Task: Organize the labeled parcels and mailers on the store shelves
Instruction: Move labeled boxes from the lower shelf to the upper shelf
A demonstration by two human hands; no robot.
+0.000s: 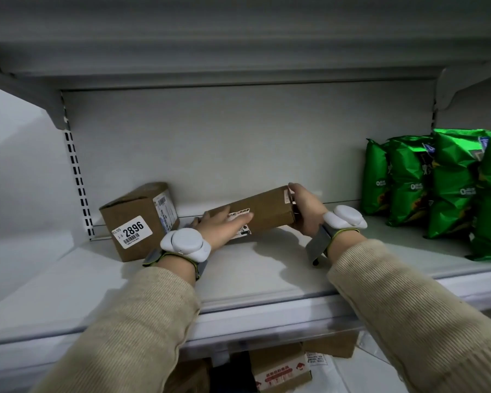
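Grey metal store shelf [267, 268], lit dimly, with a pale back panel and another shelf overhanging above. Holding a long brown parcel [264, 212] at centre, both hands on it. Left hand [224, 226] laid flat over the near left end, fingers [240, 218] spread across a white label there, not curled under. Right hand [305, 209] wrapped round the far right end, fingers clamped on the box's end face. Long axis running from about 8 o'clock up to 2 o'clock, right end lifted or pushed deeper, left end low at the shelf; whether the underside touches the shelf cannot be told.

Just beside it at 9 o'clock, a squarer cardboard box [138, 219] resting on the shelf, tilted, its white sticker reading 2896 facing forward. Narrow gap between the two boxes, left fingertips near that gap. Well apart at 3 o'clock, a row of green snack bags [437, 185] standing upright. Below the shelf edge at 6 o'clock, more cartons [281, 370], partly hidden.

Likely step: swinging the long parcel square and sliding it against the 2896 box, label outward. Left hand nearer the neighbour, so serving as pivot; right hand supplying the turn. Open shelf to the right leaves room; the chief risk is nudging the tilted box.
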